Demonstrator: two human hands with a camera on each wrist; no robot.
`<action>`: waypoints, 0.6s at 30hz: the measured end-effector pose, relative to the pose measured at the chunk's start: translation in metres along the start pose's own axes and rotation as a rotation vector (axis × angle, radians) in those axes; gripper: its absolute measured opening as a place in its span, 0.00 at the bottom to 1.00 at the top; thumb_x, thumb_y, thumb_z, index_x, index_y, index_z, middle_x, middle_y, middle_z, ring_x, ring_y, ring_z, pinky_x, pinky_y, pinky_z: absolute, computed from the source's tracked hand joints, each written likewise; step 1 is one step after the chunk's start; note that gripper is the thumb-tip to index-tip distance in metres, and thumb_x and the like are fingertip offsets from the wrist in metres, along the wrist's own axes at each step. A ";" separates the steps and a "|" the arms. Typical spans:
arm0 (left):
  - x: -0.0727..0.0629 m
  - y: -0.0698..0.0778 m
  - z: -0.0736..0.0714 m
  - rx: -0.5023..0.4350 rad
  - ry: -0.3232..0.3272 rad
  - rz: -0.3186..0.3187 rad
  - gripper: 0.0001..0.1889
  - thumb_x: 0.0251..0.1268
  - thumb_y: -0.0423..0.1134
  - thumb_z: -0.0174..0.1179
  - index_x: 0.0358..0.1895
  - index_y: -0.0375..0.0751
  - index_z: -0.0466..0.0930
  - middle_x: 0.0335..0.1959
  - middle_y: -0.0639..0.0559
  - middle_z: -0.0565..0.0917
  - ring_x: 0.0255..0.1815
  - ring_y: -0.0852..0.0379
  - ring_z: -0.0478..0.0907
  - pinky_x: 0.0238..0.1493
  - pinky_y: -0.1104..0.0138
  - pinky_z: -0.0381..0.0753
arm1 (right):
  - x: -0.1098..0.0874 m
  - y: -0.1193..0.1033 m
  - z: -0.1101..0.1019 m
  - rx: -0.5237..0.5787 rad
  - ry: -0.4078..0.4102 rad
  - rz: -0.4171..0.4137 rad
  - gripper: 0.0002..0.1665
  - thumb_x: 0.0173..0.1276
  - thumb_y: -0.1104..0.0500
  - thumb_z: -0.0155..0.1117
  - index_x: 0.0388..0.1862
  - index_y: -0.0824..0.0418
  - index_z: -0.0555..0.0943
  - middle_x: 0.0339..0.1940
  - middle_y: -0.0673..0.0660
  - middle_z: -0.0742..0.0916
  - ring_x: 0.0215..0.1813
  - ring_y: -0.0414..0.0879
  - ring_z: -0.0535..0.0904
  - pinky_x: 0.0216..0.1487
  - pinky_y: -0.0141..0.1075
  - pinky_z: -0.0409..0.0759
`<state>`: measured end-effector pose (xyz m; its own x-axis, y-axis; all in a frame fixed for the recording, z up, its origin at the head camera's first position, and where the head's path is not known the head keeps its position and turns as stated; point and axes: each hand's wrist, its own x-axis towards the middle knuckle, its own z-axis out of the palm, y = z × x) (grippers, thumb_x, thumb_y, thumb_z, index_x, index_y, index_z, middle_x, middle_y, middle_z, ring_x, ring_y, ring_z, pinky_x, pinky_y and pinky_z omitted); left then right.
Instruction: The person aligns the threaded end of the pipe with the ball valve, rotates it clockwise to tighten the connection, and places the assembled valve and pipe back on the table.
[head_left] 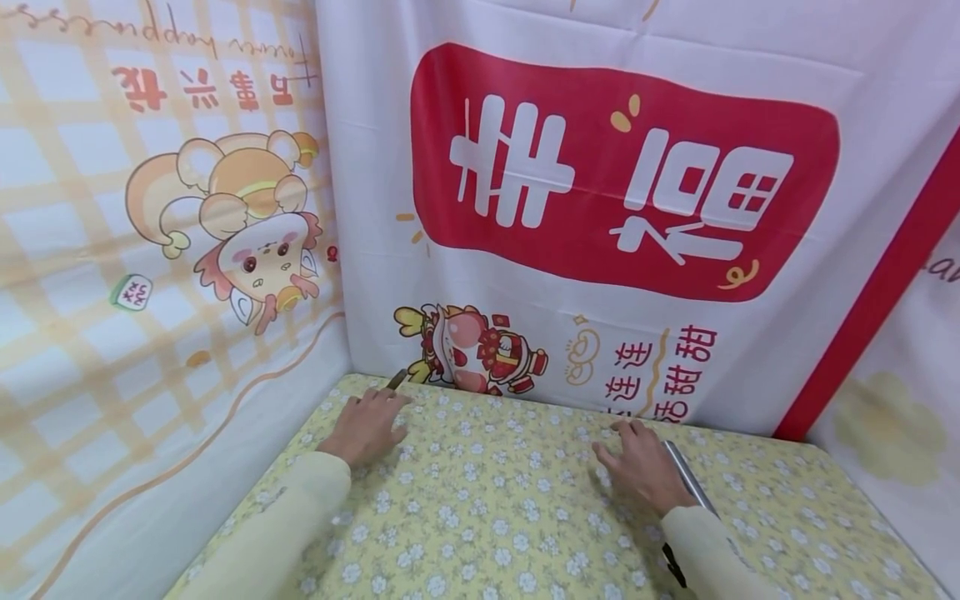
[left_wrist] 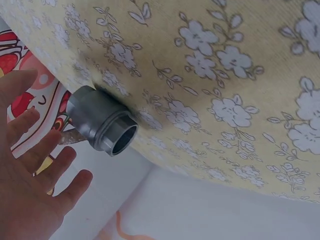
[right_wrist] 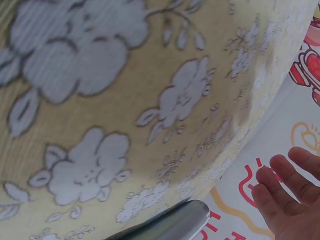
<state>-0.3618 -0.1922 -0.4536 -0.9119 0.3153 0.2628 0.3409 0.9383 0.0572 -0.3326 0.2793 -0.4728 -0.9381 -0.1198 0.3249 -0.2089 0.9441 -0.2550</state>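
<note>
My left hand (head_left: 367, 425) is over the far left of the table, its fingers spread and holding nothing. Just beyond its fingers, a short dark piece (head_left: 397, 379) shows near the table's back edge. The left wrist view has a grey metal cylinder (left_wrist: 97, 117) with a narrower, hollow stepped end, lying on the cloth by the fingers; a small brownish thing (left_wrist: 72, 137) is partly hidden behind it. Toward the right, my right hand (head_left: 641, 467) is low over the cloth with relaxed fingers. Beside it lies a slim silver metal tube (head_left: 688, 475), whose rounded end shows in the right wrist view.
A yellow cloth with white flowers (head_left: 495, 500) covers the table. White printed curtains hang along its left side (head_left: 172, 367), back (head_left: 375, 167) and right side (head_left: 907, 350). A black strap (head_left: 673, 565) is at the right wrist.
</note>
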 end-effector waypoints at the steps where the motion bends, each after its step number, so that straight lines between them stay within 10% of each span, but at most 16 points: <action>1: 0.000 -0.001 0.000 0.008 -0.003 -0.004 0.27 0.76 0.47 0.69 0.73 0.43 0.78 0.71 0.35 0.81 0.72 0.31 0.75 0.67 0.33 0.76 | -0.001 0.001 0.000 0.005 -0.006 0.001 0.32 0.78 0.44 0.69 0.66 0.68 0.82 0.61 0.69 0.87 0.60 0.66 0.85 0.64 0.65 0.82; 18: -0.007 -0.021 -0.006 0.003 -0.059 -0.056 0.31 0.75 0.47 0.71 0.77 0.46 0.76 0.74 0.34 0.78 0.73 0.30 0.74 0.68 0.30 0.75 | -0.010 0.016 -0.006 -0.024 -0.014 0.050 0.37 0.77 0.43 0.69 0.67 0.73 0.80 0.63 0.74 0.83 0.64 0.72 0.80 0.66 0.69 0.78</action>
<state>-0.3609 -0.2151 -0.4511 -0.9415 0.2696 0.2021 0.2880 0.9552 0.0674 -0.3251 0.2980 -0.4743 -0.9511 -0.0768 0.2993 -0.1553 0.9562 -0.2482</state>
